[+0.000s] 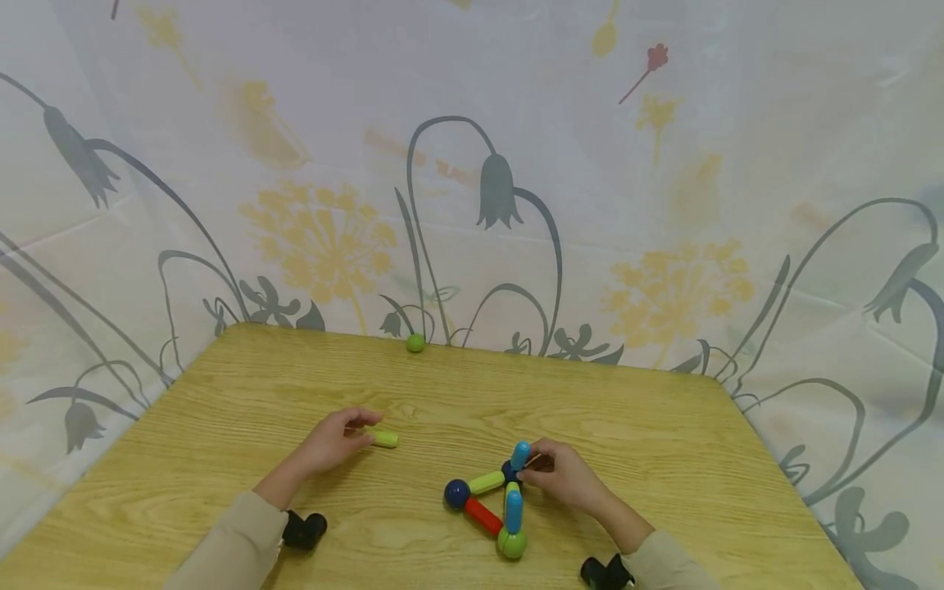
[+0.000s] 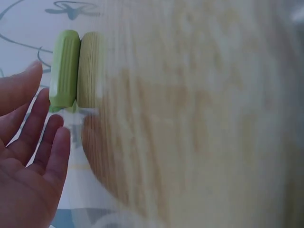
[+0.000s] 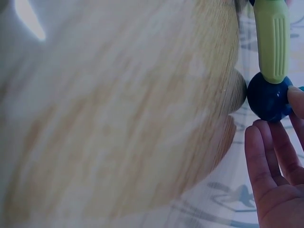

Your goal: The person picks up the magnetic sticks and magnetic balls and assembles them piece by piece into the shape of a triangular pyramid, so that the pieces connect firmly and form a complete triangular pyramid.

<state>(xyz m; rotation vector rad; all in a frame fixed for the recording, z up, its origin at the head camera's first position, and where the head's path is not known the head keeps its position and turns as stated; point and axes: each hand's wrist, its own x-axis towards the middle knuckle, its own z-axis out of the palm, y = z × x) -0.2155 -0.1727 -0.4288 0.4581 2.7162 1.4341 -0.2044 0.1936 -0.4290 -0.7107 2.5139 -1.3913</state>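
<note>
A triangle of rods and balls lies on the table: a yellow-green rod, a red rod, another yellowish rod partly hidden, a dark blue ball at left and a green ball in front. Light blue rods rise from the green ball and the back corner. My right hand pinches the dark blue ball at that back corner between thumb and fingers. Farther left, my left hand is beside a loose lime green rod, thumb and fingers spread around its near end.
A lone green ball sits at the back edge of the wooden table. Behind the table hangs a flower-patterned cloth. Black wrist cameras are strapped at both sleeves.
</note>
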